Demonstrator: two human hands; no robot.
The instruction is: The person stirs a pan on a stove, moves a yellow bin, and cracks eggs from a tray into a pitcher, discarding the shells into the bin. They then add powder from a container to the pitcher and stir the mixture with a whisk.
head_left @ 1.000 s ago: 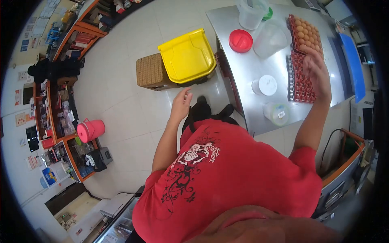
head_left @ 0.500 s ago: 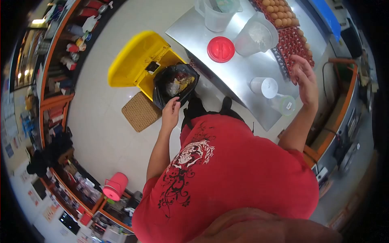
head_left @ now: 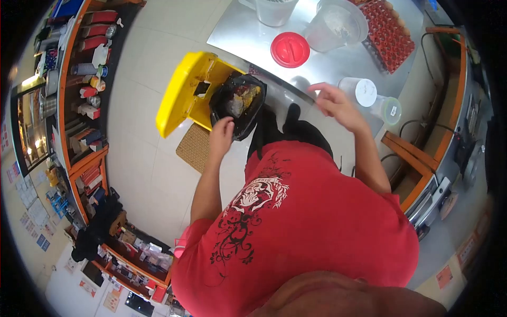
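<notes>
A yellow bin (head_left: 177,95) is seen on a pale tiled floor (head_left: 138,105), just beside a steel table (head_left: 251,39), with its lid raised on the left side. The bin is lined with a black bag (head_left: 244,124), whose mouth is spread open, and mixed waste (head_left: 243,100) in yellow, dark red and whitish tones is seen inside. The left hand (head_left: 222,136) is held at the near rim of the bag, partly open with its fingers loosely curled; no object is seen in it, and whether the bag is touched by the fingertips cannot be told. The right hand (head_left: 338,108) is raised near the table's edge, partly open, with the fingers loosely bent and nothing seen in its grasp. Part of a woven stool (head_left: 194,148) is seen close to the bin. On the table are placed a round red lid (head_left: 290,49), a clear tub (head_left: 330,26) with white contents, a clear jug (head_left: 274,11), a white-topped jar (head_left: 364,93) with a green-rimmed jar (head_left: 392,111) beside it, and red egg trays (head_left: 388,39). A red shirt (head_left: 317,211) with a black and white print is worn.
</notes>
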